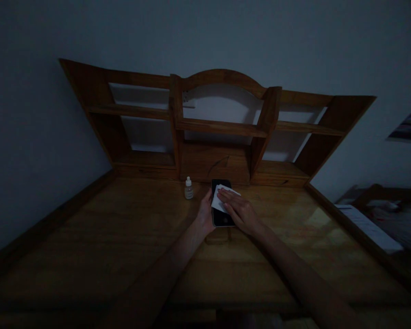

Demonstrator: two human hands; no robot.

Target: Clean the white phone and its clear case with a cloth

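In the middle of the head view my left hand (205, 213) grips a black smartphone (223, 220) along its left edge. The phone's round home button shows at its near end. My right hand (242, 211) lies over the phone, its fingers stretched out and pressing a folded white cloth (218, 204) against the screen. That cloth covers the middle of the screen, and part of it is hidden under the fingers. A small bottle (188, 191) with a white dropper-style cap stands upright to the left of the phone, apart from both hands.
A wooden desk (123, 237) carries a shelf unit (222, 128) along its back, against the wall. A wall socket (187, 98) shows through the middle opening. To the right, beyond the desk's raised edge, lie white papers (370, 226) and a plastic bag (406, 224). The light is dim.
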